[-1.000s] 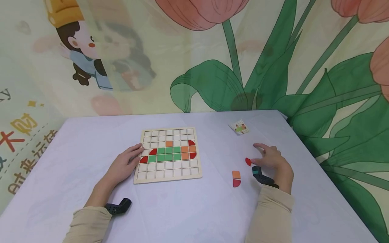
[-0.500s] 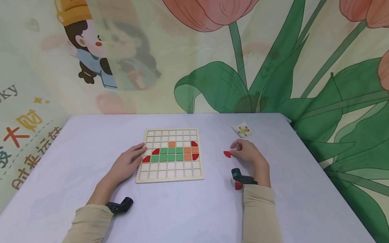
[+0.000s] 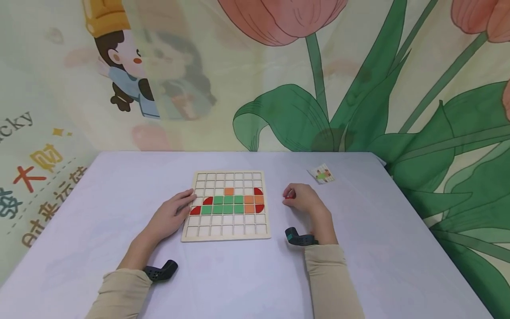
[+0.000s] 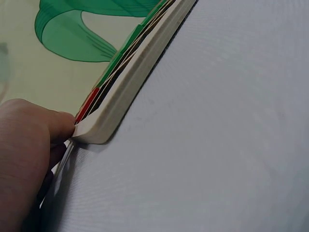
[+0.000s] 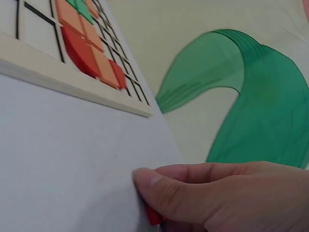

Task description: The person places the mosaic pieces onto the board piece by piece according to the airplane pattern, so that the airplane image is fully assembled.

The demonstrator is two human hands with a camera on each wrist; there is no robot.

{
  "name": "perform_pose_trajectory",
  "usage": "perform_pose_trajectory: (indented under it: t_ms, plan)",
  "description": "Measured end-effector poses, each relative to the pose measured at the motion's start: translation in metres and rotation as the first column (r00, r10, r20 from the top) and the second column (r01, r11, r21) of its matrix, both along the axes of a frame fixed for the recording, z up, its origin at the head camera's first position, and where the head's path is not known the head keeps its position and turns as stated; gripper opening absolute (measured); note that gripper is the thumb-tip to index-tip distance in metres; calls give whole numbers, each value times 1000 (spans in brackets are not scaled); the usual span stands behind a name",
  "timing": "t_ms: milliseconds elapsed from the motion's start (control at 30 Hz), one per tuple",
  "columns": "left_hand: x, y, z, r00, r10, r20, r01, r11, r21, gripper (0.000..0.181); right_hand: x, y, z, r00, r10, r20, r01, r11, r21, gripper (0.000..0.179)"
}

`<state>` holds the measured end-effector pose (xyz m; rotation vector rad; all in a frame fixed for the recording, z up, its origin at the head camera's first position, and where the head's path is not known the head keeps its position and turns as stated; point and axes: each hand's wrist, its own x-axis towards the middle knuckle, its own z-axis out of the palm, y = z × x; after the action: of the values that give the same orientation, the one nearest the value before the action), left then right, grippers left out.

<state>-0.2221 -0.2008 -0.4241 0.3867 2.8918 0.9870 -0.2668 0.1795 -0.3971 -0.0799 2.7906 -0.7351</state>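
A wooden grid board (image 3: 226, 231) lies on the white-covered table, holding green square tiles (image 3: 228, 204), orange squares (image 3: 249, 203) and red quarter-round tiles (image 3: 208, 201). My left hand (image 3: 170, 215) touches the board's left edge with its fingertips; the left wrist view has a digit against the board's frame (image 4: 126, 92). Right of the board, my right hand (image 3: 304, 199) pinches a red quarter-round tile (image 5: 153, 216) between thumb and fingers. Most of that tile is hidden by the hand, which is close over the table in the right wrist view.
A small pattern card (image 3: 322, 174) lies behind the right hand, near the table's back edge. A bit of an orange tile (image 3: 311, 233) shows beside the right wrist. A printed curtain (image 3: 191, 133) hangs behind the table.
My right hand has picked up the red quarter-round tile and carried it left, closer to the board. The left hand keeps its place at the board's edge. The head view has shifted slightly.
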Motion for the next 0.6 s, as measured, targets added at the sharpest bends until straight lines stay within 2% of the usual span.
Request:
perform_pose_trajectory:
  t_ms: [167,433,600]
  plan:
    - [-2,0,1,1000,6,-18,-6,1000,1,43,-6,-20,3,999,-51,-5,51,998,22,16]
    - [0,6,-1,1000,12,-12,-12,1000,12,43,-12,-42,12,989,-133,72,128,990,63,16]
    - [4,4,0,999,30,-33,-30,1000,1,42,-17,-49,13,985,-138,107,134,990,45,16]
